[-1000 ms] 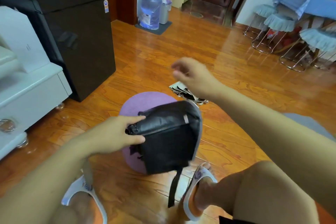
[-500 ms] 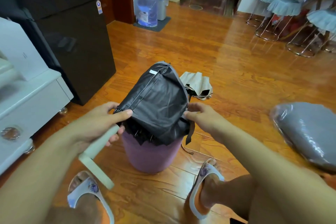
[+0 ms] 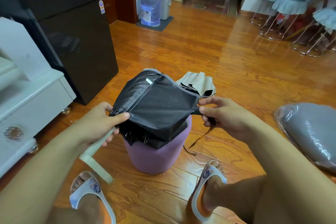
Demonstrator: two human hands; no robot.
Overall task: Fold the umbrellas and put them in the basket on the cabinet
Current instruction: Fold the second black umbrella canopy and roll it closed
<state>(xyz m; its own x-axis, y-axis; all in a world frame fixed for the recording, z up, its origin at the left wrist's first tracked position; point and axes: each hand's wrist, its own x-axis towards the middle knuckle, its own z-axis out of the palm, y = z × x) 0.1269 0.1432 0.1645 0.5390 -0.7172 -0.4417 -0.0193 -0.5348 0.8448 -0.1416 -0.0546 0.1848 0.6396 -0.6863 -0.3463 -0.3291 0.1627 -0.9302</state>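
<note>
I see the black fabric folding umbrella (image 3: 154,103) lying half-collapsed on top of the round purple stool (image 3: 154,156), its canopy covering the seat and spilling over the near edge. My left hand (image 3: 101,123) comes in from the lower left, palm down, thumb pressed flat on the canopy's left corner where the rib tips bunch together, while the other fingers curl under and round the pale green curved handle (image 3: 96,154), which slants down toward the left slipper. My right hand (image 3: 223,116) reaches in from the right; thumb and forefinger pinch the black closing strap (image 3: 195,112) at the canopy's right corner, and the remaining fingers curl loosely below it. The strap's free end dangles under that hand toward the floor.

The shaft is hidden under the fabric, and I cannot tell how far it is telescoped in. Behind the stool, a second beige folded umbrella (image 3: 198,83) lies on the orange wooden floor (image 3: 200,51), mostly screened by the black canopy. A grey cushion wrapped in clear plastic (image 3: 309,132) sits at the right edge, cut off by the frame. At the left edge stands a white cabinet (image 3: 31,100), only partly in view, beside a black refrigerator (image 3: 76,42). Two white patterned slippers (image 3: 207,187) rest on the floor near the stool. I cannot make out any basket.
</note>
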